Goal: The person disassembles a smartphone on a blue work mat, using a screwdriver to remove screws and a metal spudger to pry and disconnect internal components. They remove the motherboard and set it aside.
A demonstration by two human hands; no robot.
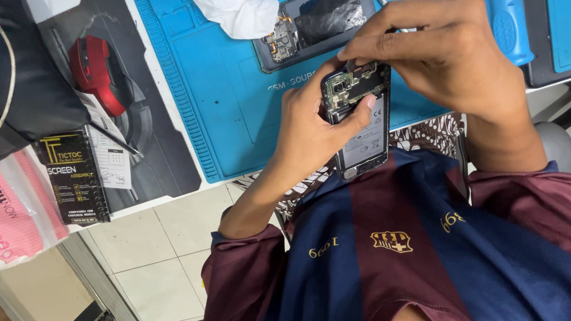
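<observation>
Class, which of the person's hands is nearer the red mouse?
Left. The left hand grips the opened phone, closer to the red mouse; the right hand is farther.

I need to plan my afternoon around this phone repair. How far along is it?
Done: the phone is open, its circuit board and battery exposed, and a removed back panel lies on the blue mat. In hand: the left hand holds the phone while the right hand works at its top edge. Left: closing it up.

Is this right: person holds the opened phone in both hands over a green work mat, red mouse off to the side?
Not quite. In the head view the work mat is blue, not green. The left hand and right hand do hold the opened phone, and the red mouse lies aside.
</observation>
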